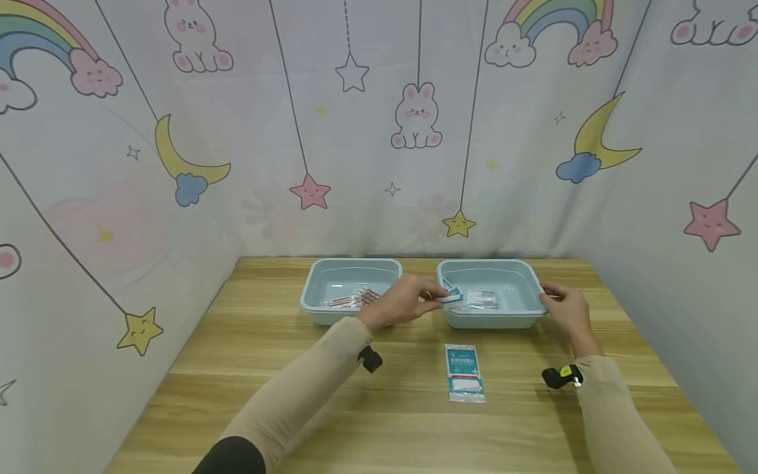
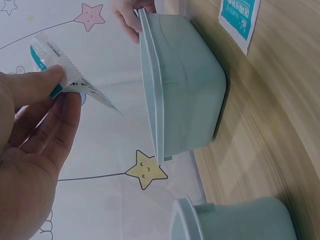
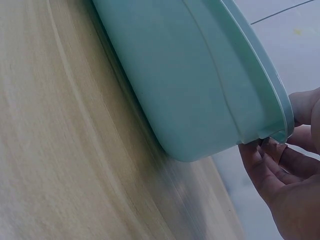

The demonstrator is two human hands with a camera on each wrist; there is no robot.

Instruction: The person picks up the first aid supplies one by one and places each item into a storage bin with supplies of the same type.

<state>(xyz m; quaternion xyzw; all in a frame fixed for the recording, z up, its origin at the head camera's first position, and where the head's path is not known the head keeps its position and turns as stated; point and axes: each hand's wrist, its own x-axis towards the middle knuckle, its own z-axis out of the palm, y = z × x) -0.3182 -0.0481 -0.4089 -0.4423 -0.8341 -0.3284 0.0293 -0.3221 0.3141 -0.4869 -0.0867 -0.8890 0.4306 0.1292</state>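
Observation:
My left hand [image 1: 404,299] pinches a small clear-and-teal plastic packet [image 2: 62,70] between thumb and fingers, above the left end of the right-hand light-blue tray [image 1: 491,320]. Its contents cannot be made out. My right hand [image 1: 568,316] grips that tray's right rim, thumb on top and fingers curled beneath the edge, as the right wrist view shows. Inside the tray lie white printed packets [image 1: 482,299]. A flat teal-and-white packet [image 1: 464,372] rests on the table in front of the tray.
A second light-blue tray [image 1: 322,317] stands to the left and holds several slim brown-and-clear wrapped items [image 1: 349,301]. Both stand on a wood-grain table [image 1: 266,368]. A patterned cloth [image 1: 367,217] hangs behind and along the sides.

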